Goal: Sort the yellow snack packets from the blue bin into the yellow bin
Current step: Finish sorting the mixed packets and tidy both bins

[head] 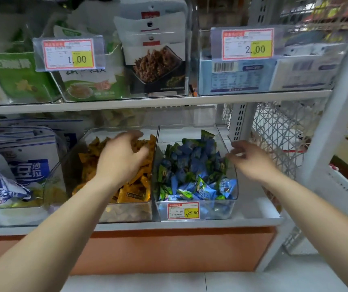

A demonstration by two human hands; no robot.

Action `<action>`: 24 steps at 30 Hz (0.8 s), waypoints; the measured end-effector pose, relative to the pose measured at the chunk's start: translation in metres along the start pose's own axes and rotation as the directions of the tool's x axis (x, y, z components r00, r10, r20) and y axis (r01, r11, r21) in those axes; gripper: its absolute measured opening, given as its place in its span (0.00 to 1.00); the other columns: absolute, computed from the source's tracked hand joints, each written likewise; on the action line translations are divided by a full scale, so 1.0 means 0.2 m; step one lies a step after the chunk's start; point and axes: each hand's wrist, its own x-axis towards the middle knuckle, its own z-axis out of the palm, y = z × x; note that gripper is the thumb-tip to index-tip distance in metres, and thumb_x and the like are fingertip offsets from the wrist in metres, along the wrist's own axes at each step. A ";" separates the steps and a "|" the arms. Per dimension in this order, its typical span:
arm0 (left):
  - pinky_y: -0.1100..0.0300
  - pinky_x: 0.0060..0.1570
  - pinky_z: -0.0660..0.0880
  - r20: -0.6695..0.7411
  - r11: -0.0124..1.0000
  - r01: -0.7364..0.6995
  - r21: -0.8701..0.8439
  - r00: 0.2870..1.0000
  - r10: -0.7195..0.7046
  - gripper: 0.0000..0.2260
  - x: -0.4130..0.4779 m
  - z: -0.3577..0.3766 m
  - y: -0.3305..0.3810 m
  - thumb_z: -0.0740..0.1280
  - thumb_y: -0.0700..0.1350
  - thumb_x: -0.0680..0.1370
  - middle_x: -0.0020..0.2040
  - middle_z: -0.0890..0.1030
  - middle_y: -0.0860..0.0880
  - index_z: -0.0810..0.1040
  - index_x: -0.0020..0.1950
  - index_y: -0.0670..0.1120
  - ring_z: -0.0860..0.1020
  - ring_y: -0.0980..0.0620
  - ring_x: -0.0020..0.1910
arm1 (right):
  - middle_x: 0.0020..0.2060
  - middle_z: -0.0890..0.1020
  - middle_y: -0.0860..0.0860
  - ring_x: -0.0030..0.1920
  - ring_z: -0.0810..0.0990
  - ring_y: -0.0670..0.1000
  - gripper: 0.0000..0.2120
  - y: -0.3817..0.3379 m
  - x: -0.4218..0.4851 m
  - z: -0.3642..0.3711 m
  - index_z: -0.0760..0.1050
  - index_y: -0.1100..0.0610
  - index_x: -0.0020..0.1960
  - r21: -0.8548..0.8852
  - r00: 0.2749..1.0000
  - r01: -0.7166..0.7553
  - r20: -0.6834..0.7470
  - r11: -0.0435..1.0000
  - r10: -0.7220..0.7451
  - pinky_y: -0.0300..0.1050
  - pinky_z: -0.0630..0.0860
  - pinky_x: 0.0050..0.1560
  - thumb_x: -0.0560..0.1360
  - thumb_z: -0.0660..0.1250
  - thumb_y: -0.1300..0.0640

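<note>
left hand (122, 158) loose over yellow foil snack packets (134, 193), left of clear blue-packet bin (216, 210) | right hand (251, 161) slack, empty, at its right rim

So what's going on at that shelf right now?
A person is working two clear bins on a shop shelf. The left hand is spread open over the yellow packets in the yellow bin. The right hand reaches into the right side of the blue bin, fingertips down at the blue packets. I cannot tell whether it has a grip on one. No yellow packet shows on top there.
</note>
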 end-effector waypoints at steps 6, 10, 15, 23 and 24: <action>0.62 0.55 0.72 0.465 0.951 -0.281 -0.130 0.830 0.309 0.21 0.03 0.37 0.49 0.67 0.59 0.76 0.64 0.79 0.53 0.75 0.68 0.55 0.77 0.53 0.60 | 0.47 0.81 0.42 0.42 0.81 0.36 0.06 0.08 0.00 -0.01 0.77 0.47 0.55 0.101 0.993 0.071 0.083 0.992 -0.080 0.31 0.76 0.44 0.80 0.64 0.53; 0.53 0.54 0.76 0.617 0.937 -0.256 -0.235 0.706 0.348 0.19 0.06 0.60 0.59 0.70 0.57 0.75 0.58 0.80 0.53 0.73 0.64 0.54 0.79 0.50 0.55 | 0.40 0.78 0.37 0.39 0.80 0.35 0.06 0.11 0.01 0.00 0.75 0.43 0.54 0.108 0.992 0.111 0.051 0.988 -0.117 0.32 0.73 0.36 0.80 0.63 0.51; 0.54 0.47 0.76 0.679 0.906 -0.422 0.011 0.669 0.303 0.22 0.16 0.67 0.49 0.67 0.58 0.75 0.63 0.77 0.52 0.70 0.68 0.58 0.78 0.48 0.57 | 0.44 0.81 0.42 0.43 0.82 0.48 0.15 0.13 0.03 0.01 0.77 0.50 0.64 0.112 0.991 0.106 0.068 0.988 -0.114 0.40 0.74 0.42 0.78 0.65 0.49; 0.55 0.38 0.75 0.731 0.788 -0.464 0.405 0.682 0.026 0.16 0.38 0.43 0.35 0.67 0.62 0.74 0.48 0.81 0.50 0.79 0.54 0.52 0.78 0.49 0.43 | 0.44 0.82 0.39 0.40 0.84 0.47 0.15 0.13 0.03 0.00 0.75 0.43 0.64 0.104 0.988 0.108 0.097 0.989 -0.118 0.46 0.80 0.46 0.78 0.64 0.45; 0.57 0.35 0.72 0.716 0.735 -0.494 0.465 0.698 0.016 0.15 0.41 0.42 0.36 0.67 0.62 0.73 0.43 0.79 0.50 0.78 0.48 0.51 0.77 0.50 0.39 | 0.45 0.82 0.39 0.40 0.84 0.46 0.18 0.13 0.03 0.00 0.74 0.45 0.66 0.097 0.989 0.102 0.094 0.990 -0.111 0.45 0.80 0.46 0.78 0.64 0.44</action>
